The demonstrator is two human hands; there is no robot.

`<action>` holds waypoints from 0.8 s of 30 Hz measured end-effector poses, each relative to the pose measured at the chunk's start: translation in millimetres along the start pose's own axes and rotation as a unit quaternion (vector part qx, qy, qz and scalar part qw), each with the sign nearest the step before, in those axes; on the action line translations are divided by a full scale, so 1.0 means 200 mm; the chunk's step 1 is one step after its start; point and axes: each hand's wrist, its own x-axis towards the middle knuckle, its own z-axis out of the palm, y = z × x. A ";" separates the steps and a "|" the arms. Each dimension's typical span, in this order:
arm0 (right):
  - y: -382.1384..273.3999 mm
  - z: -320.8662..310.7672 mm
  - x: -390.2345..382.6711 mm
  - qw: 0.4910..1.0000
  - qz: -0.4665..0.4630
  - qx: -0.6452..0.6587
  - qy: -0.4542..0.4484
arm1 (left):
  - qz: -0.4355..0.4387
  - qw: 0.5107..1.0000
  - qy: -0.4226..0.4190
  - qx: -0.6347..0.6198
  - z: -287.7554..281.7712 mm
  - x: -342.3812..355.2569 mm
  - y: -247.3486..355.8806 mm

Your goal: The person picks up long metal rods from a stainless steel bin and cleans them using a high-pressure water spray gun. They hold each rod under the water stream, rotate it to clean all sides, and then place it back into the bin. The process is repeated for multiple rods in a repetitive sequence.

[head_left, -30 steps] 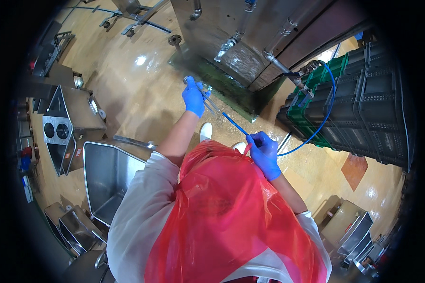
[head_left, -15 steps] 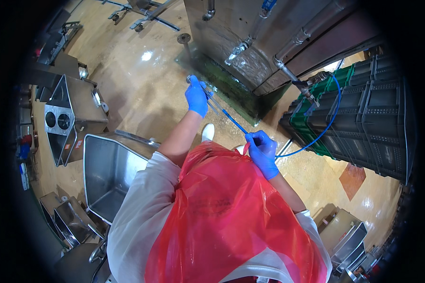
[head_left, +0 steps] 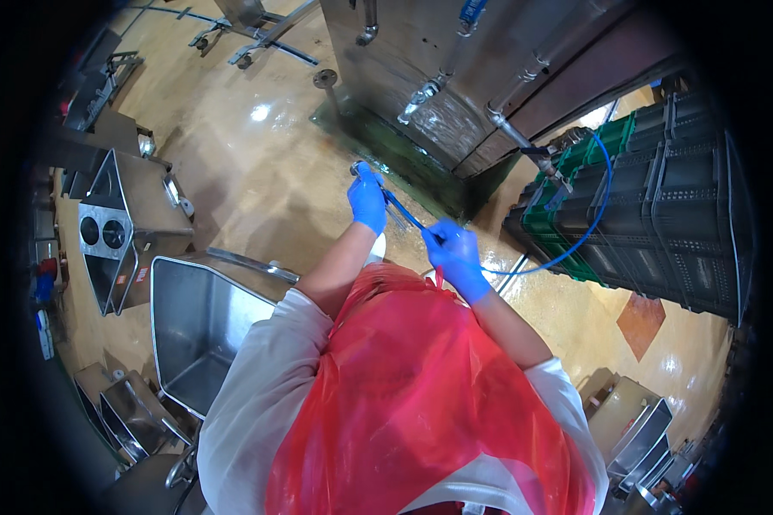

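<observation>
At our lower left a steel tub [head_left: 199, 330] stands open with nothing visible inside; dark and green crates [head_left: 661, 197] are stacked at our right. Wet floor [head_left: 258, 163] lies open ahead up to the steel machine [head_left: 455, 77]. Our left hand [head_left: 368, 199] has its fingers wrapped around the nozzle end of a blue hose [head_left: 567, 249], and our right hand [head_left: 457, 257] has its fingers clamped on the hose just behind it.
</observation>
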 end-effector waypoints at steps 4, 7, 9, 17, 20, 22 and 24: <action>-0.07 -0.02 0.01 1.000 0.006 -0.018 -0.022 | 0.008 1.000 -0.008 0.025 -0.01 0.01 0.03; -0.08 -0.06 -0.01 0.999 0.007 -0.021 -0.030 | 0.027 0.999 -0.003 0.019 -0.01 0.02 0.03; -0.10 0.00 0.07 0.999 0.034 -0.041 -0.003 | 0.022 0.999 -0.012 0.024 0.07 -0.06 0.02; -0.09 -0.01 0.06 1.000 -0.024 -0.009 -0.005 | 0.019 0.998 -0.009 0.052 0.06 -0.04 0.06; -0.11 0.01 0.09 1.000 -0.019 -0.004 0.001 | 0.023 0.999 0.003 0.044 0.07 -0.01 0.09; -0.08 -0.04 0.01 0.999 -0.024 -0.013 -0.021 | 0.041 0.999 0.005 0.033 0.03 0.02 0.13; -0.08 -0.03 0.05 0.998 -0.041 -0.047 -0.033 | 0.048 0.998 -0.003 0.047 0.06 -0.02 0.12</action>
